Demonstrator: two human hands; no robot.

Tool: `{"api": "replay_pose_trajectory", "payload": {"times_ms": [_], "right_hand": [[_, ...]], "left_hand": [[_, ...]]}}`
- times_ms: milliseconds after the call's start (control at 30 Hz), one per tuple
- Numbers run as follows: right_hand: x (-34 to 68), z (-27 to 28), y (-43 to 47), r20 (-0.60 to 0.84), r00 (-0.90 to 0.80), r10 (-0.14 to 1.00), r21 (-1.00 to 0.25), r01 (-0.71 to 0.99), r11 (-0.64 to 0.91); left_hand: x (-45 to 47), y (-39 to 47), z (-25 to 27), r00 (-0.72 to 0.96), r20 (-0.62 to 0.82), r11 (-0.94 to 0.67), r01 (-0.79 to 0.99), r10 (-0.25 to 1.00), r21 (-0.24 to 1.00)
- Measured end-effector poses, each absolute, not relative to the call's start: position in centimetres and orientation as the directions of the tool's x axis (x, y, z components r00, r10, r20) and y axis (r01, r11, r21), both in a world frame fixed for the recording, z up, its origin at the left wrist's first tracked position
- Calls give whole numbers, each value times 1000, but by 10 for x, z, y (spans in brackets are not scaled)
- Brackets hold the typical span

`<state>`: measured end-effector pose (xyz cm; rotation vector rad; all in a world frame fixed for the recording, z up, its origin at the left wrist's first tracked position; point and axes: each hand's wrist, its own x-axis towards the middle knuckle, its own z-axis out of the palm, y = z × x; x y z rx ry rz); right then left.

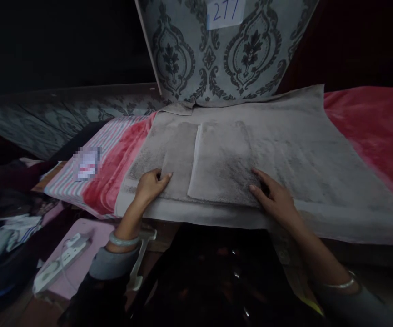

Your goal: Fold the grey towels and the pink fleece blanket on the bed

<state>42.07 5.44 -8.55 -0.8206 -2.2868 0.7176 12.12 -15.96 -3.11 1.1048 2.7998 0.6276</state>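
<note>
A grey plush towel point(221, 159) lies folded, with a pale edge running down its middle, on top of a larger spread grey cloth point(295, 150). At its left side, my left hand point(151, 185) is closed on the towel's edge, thumb on top and the other fingers partly hidden. My right hand point(276, 197) rests at the near right corner of the folded towel. Its thumb and forefinger are apart and touch the fabric; the remaining fingers are hidden beneath the hand.
Red plush fabric point(376, 118) shows beneath the grey cloth, and striped fabric point(70, 177) at the left. A patterned wall panel point(210, 59) stands behind, beside a dark screen point(63, 41). A power strip point(62, 263) lies on a pink stool point(87, 231) at lower left.
</note>
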Motion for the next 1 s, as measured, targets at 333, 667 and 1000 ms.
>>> {"api": "replay_pose_trajectory", "payload": {"times_ms": [333, 667, 1000], "right_hand": [[411, -84, 53, 320, -632, 706, -708, 336, 622], [409, -92, 50, 413, -609, 678, -683, 285, 673], [410, -87, 50, 354, -621, 699, -726, 289, 624]], "left_hand": [[118, -154, -29, -748, 27, 621, 570, 663, 539], [117, -160, -35, -782, 80, 518, 483, 619, 706], [115, -150, -20, -777, 32, 643, 543, 629, 540]]}}
